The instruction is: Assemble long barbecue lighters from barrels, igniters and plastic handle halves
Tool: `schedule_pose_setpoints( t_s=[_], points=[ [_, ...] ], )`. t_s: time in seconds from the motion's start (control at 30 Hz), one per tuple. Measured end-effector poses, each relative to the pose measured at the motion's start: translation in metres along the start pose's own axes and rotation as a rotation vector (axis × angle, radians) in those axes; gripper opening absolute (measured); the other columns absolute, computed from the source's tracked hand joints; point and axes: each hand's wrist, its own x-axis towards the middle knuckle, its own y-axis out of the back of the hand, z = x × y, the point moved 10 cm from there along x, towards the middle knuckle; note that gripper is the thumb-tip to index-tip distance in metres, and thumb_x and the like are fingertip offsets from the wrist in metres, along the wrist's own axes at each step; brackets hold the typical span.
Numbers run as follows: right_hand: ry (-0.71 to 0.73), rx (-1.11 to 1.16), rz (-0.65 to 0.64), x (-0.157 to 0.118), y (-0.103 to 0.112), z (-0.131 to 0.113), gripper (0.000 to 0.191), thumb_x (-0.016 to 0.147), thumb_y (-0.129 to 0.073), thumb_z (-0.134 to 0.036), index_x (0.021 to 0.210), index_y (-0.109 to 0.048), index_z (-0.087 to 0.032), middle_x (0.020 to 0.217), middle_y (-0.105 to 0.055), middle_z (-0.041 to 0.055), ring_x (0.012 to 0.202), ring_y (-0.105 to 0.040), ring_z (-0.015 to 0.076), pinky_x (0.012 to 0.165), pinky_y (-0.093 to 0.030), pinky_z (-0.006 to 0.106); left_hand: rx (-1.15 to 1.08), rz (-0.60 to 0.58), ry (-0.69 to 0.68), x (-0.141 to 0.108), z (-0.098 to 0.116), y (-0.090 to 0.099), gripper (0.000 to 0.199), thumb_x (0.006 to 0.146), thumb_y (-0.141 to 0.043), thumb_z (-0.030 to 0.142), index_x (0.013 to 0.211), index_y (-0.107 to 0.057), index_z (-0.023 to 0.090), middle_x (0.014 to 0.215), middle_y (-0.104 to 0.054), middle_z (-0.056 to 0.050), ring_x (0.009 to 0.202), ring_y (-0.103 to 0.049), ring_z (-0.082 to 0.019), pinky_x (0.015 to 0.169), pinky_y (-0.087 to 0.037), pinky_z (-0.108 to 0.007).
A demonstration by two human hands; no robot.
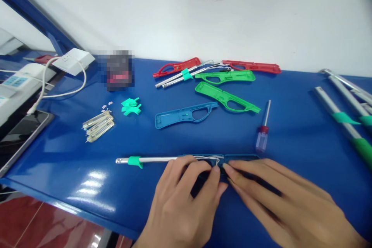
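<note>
A blue lighter handle half [242,157] lies at the table's front, mostly covered by my hands. From its left end sticks out a metal lighter tube [158,159] with a teal-green piece [134,161] around it. Thin white wires [217,160] run over the handle half. My left hand [186,197] is closed over the handle half, thumb and index finger beside the wires. Close by on the right, my right hand [279,197] is closed, fingertips pressed at the middle of the handle half. Any small part between those fingertips is hidden.
Behind lie another blue handle half [171,119], green halves [229,97], red halves [255,66] and two metal tubes [177,78]. A screwdriver [262,137] rests at right, near more tubes [337,110]. Clear fuel tanks [99,126] and teal pieces [130,106] are at left.
</note>
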Motion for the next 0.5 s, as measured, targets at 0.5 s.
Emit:
schedule_pose_setpoints(
  t_s=[0.5],
  points=[
    [-0.202,0.180,0.201,0.033,0.022,0.023,0.023,0.117,-0.046,-0.020,0.127,-0.067,-0.020,0.119,-0.071,0.0004,0.109,-0.065,0.0119,0.108,-0.046,0.024,0.001,0.042,0.016,-0.003,-0.002,-0.001,0.023,0.100,-0.069,0.010,0.122,-0.072,0.011,0.110,-0.073,-0.012,0.100,-0.064,-0.027,0.088,-0.062,-0.050]
  ],
)
